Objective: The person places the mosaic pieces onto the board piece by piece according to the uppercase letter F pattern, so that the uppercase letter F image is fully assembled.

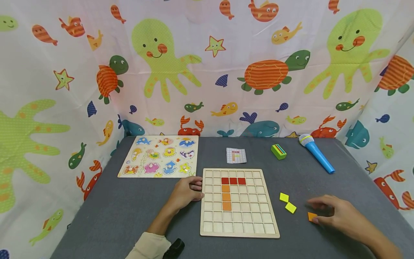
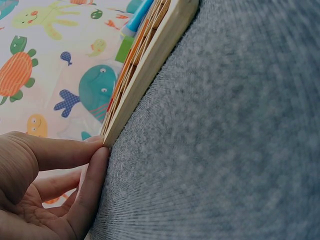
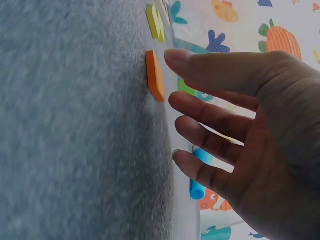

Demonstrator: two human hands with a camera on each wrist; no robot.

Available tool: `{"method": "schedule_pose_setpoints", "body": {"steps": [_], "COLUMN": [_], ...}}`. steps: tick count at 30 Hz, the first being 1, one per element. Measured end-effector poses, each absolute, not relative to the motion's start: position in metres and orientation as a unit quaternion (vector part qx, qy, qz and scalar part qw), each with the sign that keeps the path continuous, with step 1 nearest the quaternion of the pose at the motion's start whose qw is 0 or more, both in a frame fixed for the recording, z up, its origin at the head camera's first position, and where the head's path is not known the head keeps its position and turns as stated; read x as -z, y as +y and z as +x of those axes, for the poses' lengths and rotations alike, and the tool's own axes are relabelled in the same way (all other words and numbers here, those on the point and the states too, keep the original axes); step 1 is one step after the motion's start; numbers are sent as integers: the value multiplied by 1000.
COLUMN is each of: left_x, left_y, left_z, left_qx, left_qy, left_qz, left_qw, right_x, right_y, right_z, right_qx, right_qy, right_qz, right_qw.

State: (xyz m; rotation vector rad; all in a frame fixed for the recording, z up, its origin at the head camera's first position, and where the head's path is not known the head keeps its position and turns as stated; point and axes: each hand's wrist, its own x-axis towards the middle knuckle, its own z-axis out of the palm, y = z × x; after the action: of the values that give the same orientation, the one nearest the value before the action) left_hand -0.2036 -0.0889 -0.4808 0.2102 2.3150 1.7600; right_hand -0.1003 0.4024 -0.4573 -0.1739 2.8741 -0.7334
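Note:
A wooden grid board (image 1: 240,227) lies in front of me, with three red tiles (image 1: 233,181) in a row and three orange tiles (image 1: 226,198) in a column below the leftmost red one. My left hand (image 1: 185,192) holds the board's left edge. The left wrist view shows thumb and forefinger (image 2: 95,172) pinching that edge. On the right, my right hand (image 1: 339,214) hovers beside a loose orange tile (image 1: 312,216), fingers relaxed and apart. In the right wrist view a small gap separates the thumb (image 3: 210,70) from the tile (image 3: 155,77).
Two yellow tiles (image 1: 290,207) lie between board and right hand. Behind the board are a pattern card (image 1: 236,155), a green block with coloured strips (image 1: 279,152) and a blue toy microphone (image 1: 318,154). A sea-animal puzzle (image 1: 161,156) lies at back left.

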Motion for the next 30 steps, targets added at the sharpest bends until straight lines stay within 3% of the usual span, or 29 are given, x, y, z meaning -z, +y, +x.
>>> {"method": "schedule_pose_setpoints", "body": {"steps": [13, 30], "left_x": [481, 483], "left_y": [-90, -90], "left_z": [-204, -205], "left_qx": [-599, -599], "left_qy": [789, 788], "left_qz": [74, 79], "left_qw": [115, 116], "right_x": [462, 462], "right_y": [411, 404], "right_z": [-102, -100], "right_qx": [275, 250], "right_qy": [950, 958], "right_qz": [-74, -90], "right_qw": [131, 108]}}
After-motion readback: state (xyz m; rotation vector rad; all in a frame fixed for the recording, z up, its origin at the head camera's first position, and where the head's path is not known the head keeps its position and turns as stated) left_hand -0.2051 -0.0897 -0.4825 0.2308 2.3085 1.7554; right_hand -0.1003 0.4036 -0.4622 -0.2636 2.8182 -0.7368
